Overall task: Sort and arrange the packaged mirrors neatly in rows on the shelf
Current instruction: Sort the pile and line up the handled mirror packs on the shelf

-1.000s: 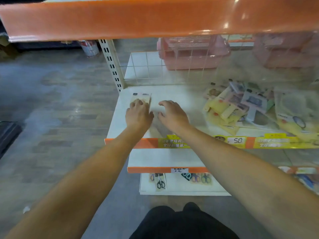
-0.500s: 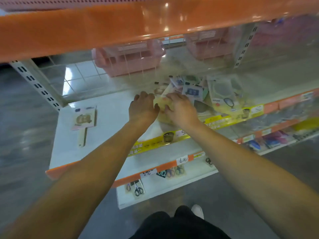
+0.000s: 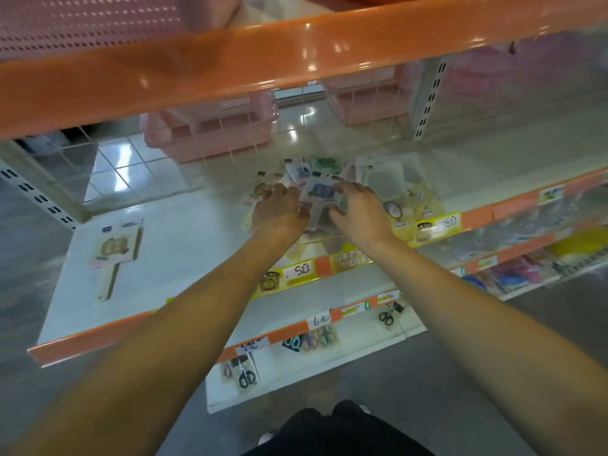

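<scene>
White metal shelf (image 3: pixel 184 245) with an orange front edge spans the view; an orange upper shelf lip (image 3: pixel 296 57) crosses the top. Pink plastic baskets (image 3: pixel 210 133) sit behind the wire-grid back panel. Loose heap of packaged mirrors (image 3: pixel 378 182) lies toward the right of the shelf, packs overlapping at mixed angles, green, blue and pale yellow cards visible. One cream, paddle-shaped packaged hand mirror (image 3: pixel 113 255) lies flat and alone at the left end, handle toward the front edge, well apart from the heap. Both hands are at the near-left side of the heap. Left hand (image 3: pixel 279 213): palm down, fingers curled onto packs at the heap's left edge; what lies under the fingertips is hidden, so grasp or mere contact cannot be told. Right hand (image 3: pixel 360 210): thumb and fingers curled round a white-carded pack with a blue print (image 3: pixel 319 192), pinching its right edge. Yellow price strips (image 3: pixel 297 271) marked 5.0 run along the front edge. Packaged scissors (image 3: pixel 245 376) lie on the lower shelf.
</scene>
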A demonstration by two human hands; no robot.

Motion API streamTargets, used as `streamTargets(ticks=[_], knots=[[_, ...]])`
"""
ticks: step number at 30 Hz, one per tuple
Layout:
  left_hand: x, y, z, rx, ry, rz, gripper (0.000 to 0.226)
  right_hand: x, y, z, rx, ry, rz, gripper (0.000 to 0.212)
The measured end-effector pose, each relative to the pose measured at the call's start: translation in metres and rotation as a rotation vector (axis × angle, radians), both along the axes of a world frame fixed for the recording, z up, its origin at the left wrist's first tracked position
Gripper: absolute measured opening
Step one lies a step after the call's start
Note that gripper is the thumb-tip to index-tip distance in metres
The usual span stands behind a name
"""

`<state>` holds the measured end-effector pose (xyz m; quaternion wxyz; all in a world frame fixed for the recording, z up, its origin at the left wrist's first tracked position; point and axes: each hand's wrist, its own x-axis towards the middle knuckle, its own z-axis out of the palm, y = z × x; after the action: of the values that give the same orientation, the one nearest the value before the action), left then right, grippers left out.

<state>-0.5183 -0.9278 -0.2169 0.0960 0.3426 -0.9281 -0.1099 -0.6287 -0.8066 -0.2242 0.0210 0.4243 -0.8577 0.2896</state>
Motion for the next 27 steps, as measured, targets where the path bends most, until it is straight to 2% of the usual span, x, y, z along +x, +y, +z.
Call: streamTargets(ticks=[11, 17, 21, 27], knots=[[-0.012, 0.028, -0.014, -0.06, 0.002, 0.103, 0.04, -0.02, 0.013, -0.011, 0.009, -0.013, 0.128, 0.038], [-0.027, 0.035, -0.022, -0.028, -0.023, 0.077, 0.047, -0.025, 0.022, -0.014, -0.023, -0.042, 0.102, 0.035], [-0.042, 0.038, -0.026, 0.061, -0.01, 0.102, 0.05, -0.031, 0.032, -0.017, -0.008, -0.039, 0.076, 0.03], [-0.045, 0.036, -0.028, 0.03, -0.008, 0.076, 0.041, -0.035, 0.032, -0.019, 0.011, -0.009, 0.051, 0.03]])
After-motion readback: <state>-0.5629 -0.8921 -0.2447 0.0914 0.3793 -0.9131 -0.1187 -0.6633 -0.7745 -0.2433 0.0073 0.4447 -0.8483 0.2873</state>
